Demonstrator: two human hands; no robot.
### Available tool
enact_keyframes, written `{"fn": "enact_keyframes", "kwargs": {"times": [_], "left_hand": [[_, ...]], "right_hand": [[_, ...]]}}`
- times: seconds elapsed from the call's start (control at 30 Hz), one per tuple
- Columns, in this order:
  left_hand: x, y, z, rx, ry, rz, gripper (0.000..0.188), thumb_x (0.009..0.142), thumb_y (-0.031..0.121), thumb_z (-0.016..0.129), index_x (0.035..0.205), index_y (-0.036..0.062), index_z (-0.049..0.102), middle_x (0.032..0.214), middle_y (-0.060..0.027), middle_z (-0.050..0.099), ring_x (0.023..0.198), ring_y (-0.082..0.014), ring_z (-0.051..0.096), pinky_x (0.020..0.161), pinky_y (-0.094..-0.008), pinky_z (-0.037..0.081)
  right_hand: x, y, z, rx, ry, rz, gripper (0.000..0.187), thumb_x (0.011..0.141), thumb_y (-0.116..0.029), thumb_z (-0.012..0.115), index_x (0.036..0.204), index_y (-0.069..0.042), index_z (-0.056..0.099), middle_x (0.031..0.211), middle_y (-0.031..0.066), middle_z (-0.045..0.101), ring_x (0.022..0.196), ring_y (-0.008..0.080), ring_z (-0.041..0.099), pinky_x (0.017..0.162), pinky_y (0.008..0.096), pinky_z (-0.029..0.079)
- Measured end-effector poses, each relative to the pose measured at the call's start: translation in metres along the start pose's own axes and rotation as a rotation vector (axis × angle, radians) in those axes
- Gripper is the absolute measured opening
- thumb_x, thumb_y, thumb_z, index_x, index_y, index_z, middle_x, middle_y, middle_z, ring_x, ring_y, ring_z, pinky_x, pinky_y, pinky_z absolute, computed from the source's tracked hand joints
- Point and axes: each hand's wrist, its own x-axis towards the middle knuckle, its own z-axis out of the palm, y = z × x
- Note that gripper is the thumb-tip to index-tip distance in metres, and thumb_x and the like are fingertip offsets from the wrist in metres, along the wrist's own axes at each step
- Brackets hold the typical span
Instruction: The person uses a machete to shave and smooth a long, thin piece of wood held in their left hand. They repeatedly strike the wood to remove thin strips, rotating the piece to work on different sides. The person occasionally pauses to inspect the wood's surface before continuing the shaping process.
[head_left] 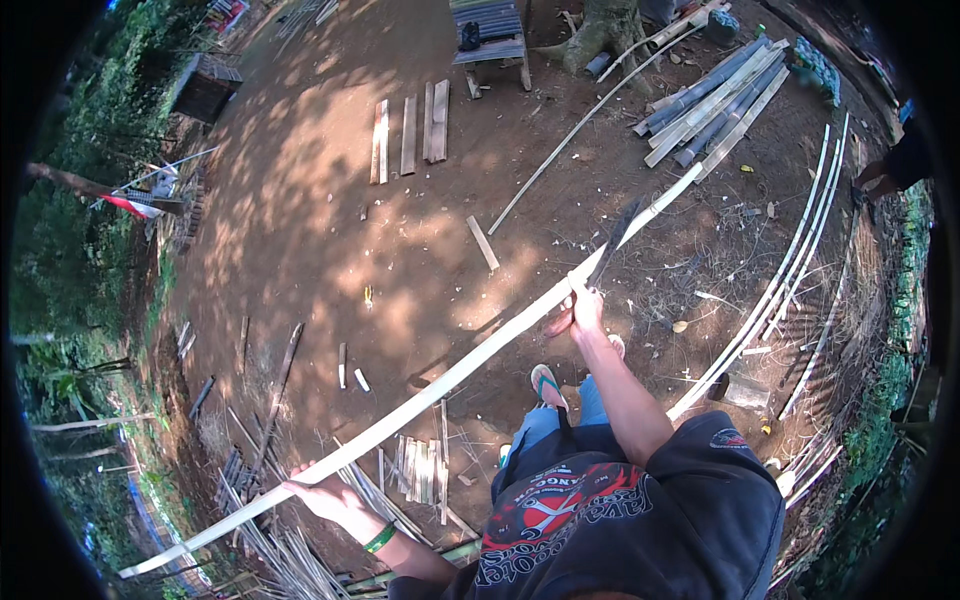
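Note:
A long pale bamboo strip (pixel 430 393) runs slantwise across the view, from the lower left to the upper right. My left hand (pixel 325 498), with a green band on its wrist, is closed round the strip's lower-left part. My right hand (pixel 586 308) grips a machete by its brown handle, close against the strip. The dark machete blade (pixel 612 245) points up and away, lying along the strip's edge. Part of the right hand's fingers is hidden behind the strip and handle.
A pile of split bamboo (pixel 715 100) lies at the far right near a tree trunk (pixel 610 35). Long thin strips (pixel 800 250) curve along the right. Flat boards (pixel 409 135) lie ahead, short pieces (pixel 418 470) at lower left. A small table (pixel 488 45) stands far ahead.

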Motion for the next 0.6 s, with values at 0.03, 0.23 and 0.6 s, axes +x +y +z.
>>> {"fn": "enact_keyframes", "kwargs": {"times": [0.03,0.23,0.6], "left_hand": [[0.012,-0.018,-0.026,-0.011,0.03,-0.095,0.043,0.104,0.044,0.045,0.111,0.0019,0.053,0.1,-0.007,0.056,0.094,-0.0203,0.056,0.086,-0.0356,0.049],[0.074,-0.165,-0.18,-0.06,-0.007,-0.515,0.038,0.101,0.043,0.053,0.099,0.0056,0.061,0.086,-0.0042,0.065,0.07,-0.0162,0.062,0.06,-0.0303,0.054],[-0.01,-0.156,-0.005,1.143,-1.099,0.165,0.044,0.093,0.043,0.062,0.088,-0.0004,0.065,0.072,-0.009,0.067,0.067,-0.0196,0.065,0.067,-0.0341,0.052]], "right_hand": [[-0.009,-0.01,0.002,-0.053,0.019,-0.083,0.014,0.089,-0.012,0.071,0.091,-0.008,0.059,0.066,-0.0008,0.055,0.047,0.0102,0.051,0.043,0.0272,0.042],[-0.07,-0.084,0.039,-0.394,0.059,-0.462,0.024,0.085,-0.016,0.078,0.079,-0.006,0.057,0.061,-0.0009,0.053,0.045,0.0094,0.049,0.041,0.0257,0.038],[-0.164,-0.126,0.114,-0.557,0.038,-0.807,0.023,0.084,-0.02,0.077,0.086,0.0,0.067,0.073,0.0009,0.066,0.067,0.0085,0.057,0.061,0.0292,0.047]]}}
